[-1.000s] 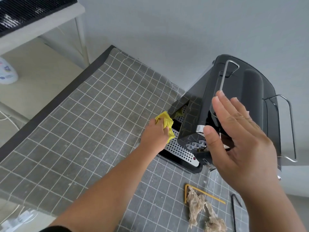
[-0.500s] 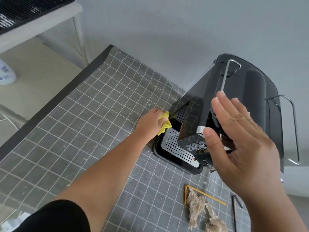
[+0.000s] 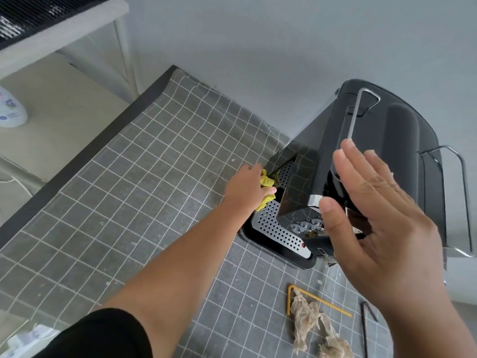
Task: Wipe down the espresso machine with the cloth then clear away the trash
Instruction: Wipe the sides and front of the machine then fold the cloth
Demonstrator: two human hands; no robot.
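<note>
The black espresso machine (image 3: 382,156) stands at the right on a grey checked tablecloth (image 3: 129,192), with a perforated silver drip tray (image 3: 276,228) at its base. My left hand (image 3: 245,189) grips a yellow cloth (image 3: 267,188) pressed against the machine's lower left side, beside the drip tray. My right hand (image 3: 382,228) hovers open in front of the machine, fingers spread, holding nothing. Trash lies in front: a crumpled brown tissue (image 3: 312,326), a bent yellow straw (image 3: 309,298) and a bent black straw (image 3: 365,324).
A grey wall rises right behind the machine. The table's dark left edge (image 3: 85,161) drops to a pale floor. A white shelf unit (image 3: 64,24) stands at the upper left, and a white bottle (image 3: 10,109) lies on the floor.
My left hand has carried the yellow cloth leftward and back, from over the drip tray to the machine's lower left side. My right hand has barely moved.
</note>
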